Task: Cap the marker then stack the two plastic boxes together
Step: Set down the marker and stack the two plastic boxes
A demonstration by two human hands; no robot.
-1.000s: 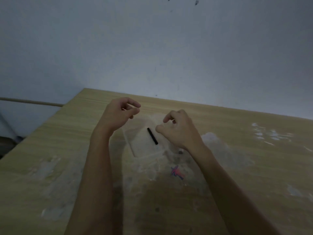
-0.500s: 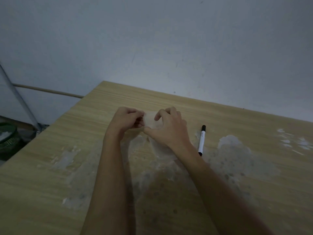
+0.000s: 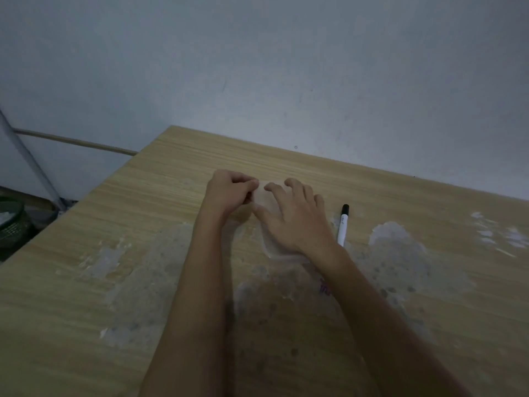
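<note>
A clear plastic box [image 3: 261, 196] lies on the wooden table [image 3: 137, 213], mostly hidden under my hands; its near corner [image 3: 270, 250] shows faintly. My left hand [image 3: 229, 193] pinches the box's far left edge. My right hand [image 3: 294, 222] lies over the top with the fingers spread and the thumb against the left side. I cannot tell whether one box or two lie there. A white marker [image 3: 342, 224] with its black cap on lies on the table just right of my right hand, untouched.
The tabletop has worn whitish patches [image 3: 398, 247] and a small pink mark [image 3: 325, 289] near my right forearm. A grey wall stands right behind the table. A green mesh basket [image 3: 11, 222] and a slanted pipe [image 3: 31, 164] sit beyond the table's left edge.
My hands have come down and closed on the clear box. The view has shifted, and the capped marker now shows at the right. Little has moved in the last half second.
</note>
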